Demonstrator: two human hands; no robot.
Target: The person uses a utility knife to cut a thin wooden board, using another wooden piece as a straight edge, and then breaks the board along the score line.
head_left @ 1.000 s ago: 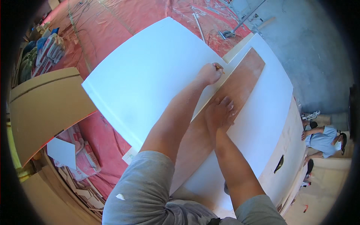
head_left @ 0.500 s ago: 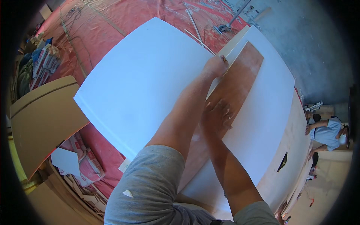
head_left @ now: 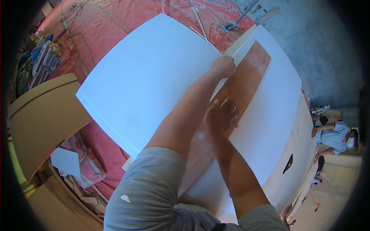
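Observation:
A large white sheet fills the middle, and another white panel extends to the right. A long brown wooden board lies slantwise on the right-hand panel. At the board's left edge, toward its far end, my left hand is closed in a fist. What it grips is too hidden to name. Nearer to me, my right hand presses down on the board with its fingers spread, holding nothing. My left forearm crosses over the white sheet.
A pale work table with a dark oval slot reaches right, where a person in a light blue shirt stands. Red plastic sheeting covers the floor. A brown panel and stacked bags are at left.
My left hand is still a fist at the board's edge, with only a slight shift. My right hand stays on the board. The whole view has shifted slightly.

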